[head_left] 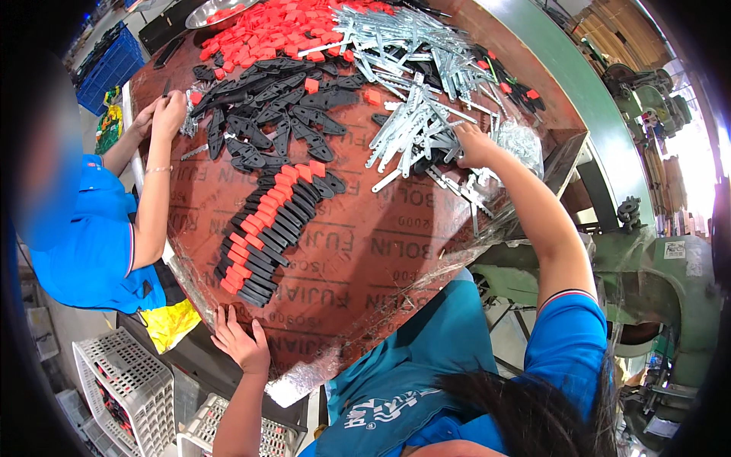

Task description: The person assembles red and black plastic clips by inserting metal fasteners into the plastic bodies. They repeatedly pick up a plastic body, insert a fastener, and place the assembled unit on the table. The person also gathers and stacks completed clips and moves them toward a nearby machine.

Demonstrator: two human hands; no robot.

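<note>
My left hand (242, 343) lies with fingers spread at the near left table edge, holding nothing. Just beyond its fingertips runs a curved row of black plastic pieces (285, 221), with red plastic clips (263, 213) set along it. At the right, my right hand (474, 145) reaches into a pile of silvery notched metal strips (411, 126). Its fingers are curled at the pile's right side, and what they grip is hidden. Left of the strips spreads a heap of flat black plastic pieces (304, 126). Behind it is a large heap of red clips (266, 34).
A clear plastic bag of small metal parts (521, 145) sits beside my right forearm. Across the left table edge, a co-worker's hands (164, 114) hold a small dark piece. White crates (133, 381) stand at lower left; a green machine (655, 274) is at right.
</note>
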